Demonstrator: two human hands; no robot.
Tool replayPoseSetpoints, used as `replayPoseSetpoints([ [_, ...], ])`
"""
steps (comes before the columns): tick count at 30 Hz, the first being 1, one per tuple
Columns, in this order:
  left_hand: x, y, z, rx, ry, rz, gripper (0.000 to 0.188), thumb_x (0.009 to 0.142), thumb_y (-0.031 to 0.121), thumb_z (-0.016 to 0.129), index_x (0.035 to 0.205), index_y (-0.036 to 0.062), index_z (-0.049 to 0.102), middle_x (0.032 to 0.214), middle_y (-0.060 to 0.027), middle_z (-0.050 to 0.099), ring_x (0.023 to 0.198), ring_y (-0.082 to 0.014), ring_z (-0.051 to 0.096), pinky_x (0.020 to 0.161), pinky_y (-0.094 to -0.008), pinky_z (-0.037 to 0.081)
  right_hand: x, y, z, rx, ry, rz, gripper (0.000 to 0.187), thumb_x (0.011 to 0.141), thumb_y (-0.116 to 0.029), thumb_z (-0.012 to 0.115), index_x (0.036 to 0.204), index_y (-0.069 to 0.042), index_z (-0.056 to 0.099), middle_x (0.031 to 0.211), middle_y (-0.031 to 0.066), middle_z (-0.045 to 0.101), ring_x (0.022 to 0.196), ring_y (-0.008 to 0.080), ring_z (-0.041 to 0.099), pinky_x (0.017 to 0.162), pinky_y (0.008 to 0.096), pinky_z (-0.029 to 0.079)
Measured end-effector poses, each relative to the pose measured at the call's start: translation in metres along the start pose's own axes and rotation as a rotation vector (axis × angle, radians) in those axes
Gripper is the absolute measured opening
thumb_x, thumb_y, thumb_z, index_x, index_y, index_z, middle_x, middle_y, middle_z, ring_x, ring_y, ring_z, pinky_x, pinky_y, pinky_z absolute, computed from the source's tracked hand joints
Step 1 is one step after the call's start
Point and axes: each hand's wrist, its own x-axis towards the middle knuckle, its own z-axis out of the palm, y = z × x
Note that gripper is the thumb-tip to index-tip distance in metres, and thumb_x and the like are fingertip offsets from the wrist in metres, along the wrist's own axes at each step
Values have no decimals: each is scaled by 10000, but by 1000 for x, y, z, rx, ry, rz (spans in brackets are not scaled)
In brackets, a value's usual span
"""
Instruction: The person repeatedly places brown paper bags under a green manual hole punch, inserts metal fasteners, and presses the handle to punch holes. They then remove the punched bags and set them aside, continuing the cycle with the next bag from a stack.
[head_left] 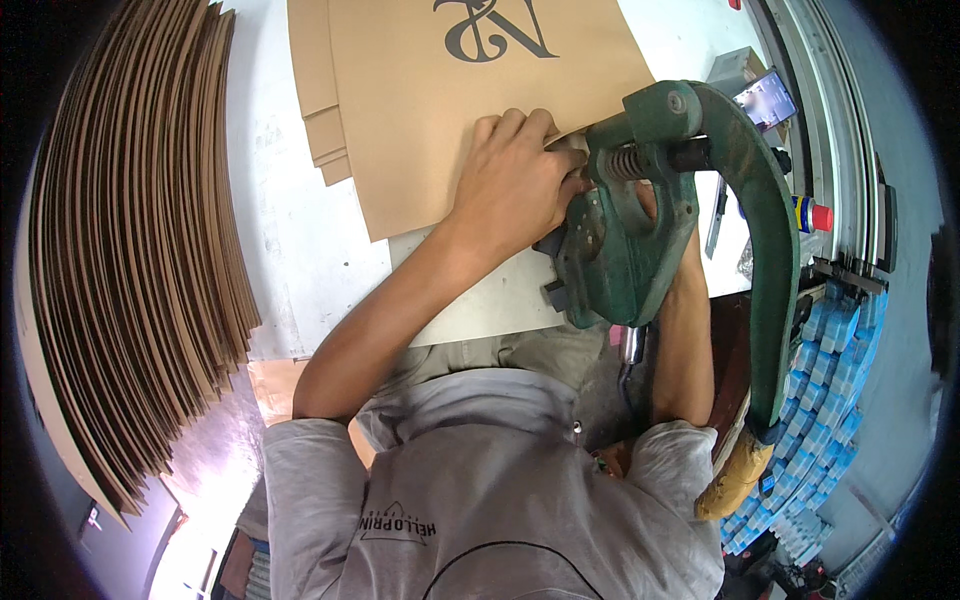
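Observation:
A flat brown kraft paper sheet (pixel 400 130) with a large dark printed emblem lies on top of several others on the white table. My left hand (pixel 515 175) rests on its near right part. The fingers are curled, with thumb and forefinger pressed at the sheet's edge beside the press. A worn green hand press (pixel 630 250) with a spring and a long curved lever stands to the right of that hand. My right hand (pixel 647 200) is behind the press. Only a bit of it shows, and its fingers are hidden.
A tall stack of brown paper pieces (pixel 140 240) fills the left side. The lever's yellow-wrapped handle (pixel 737 475) reaches back by my right sleeve. At the right are a phone (pixel 767 100), a red-capped can (pixel 820 217), a dark slim tool (pixel 716 215) and blue packs (pixel 815 400).

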Motion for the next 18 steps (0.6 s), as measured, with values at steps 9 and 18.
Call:
replayPoseSetpoints([
  [9,-8,-10,-2,65,3,25,296,806,299,804,1055,139,799,977,-45,613,985,-255,590,898,-407,408,-117,-195,-21,-708,-448,-424,513,963,-437,667,1355,-110,617,1385,208,596,1361,489,478,1102,644,378],
  [18,-14,-10,-14,101,-5,101,420,809,315,805,1179,125,749,969,-46,613,963,-247,594,898,-402,430,-152,-93,-13,-747,-7,-679,777,928,-718,514,1495,-187,494,1636,123,347,1555,418,197,1215,645,137],
])
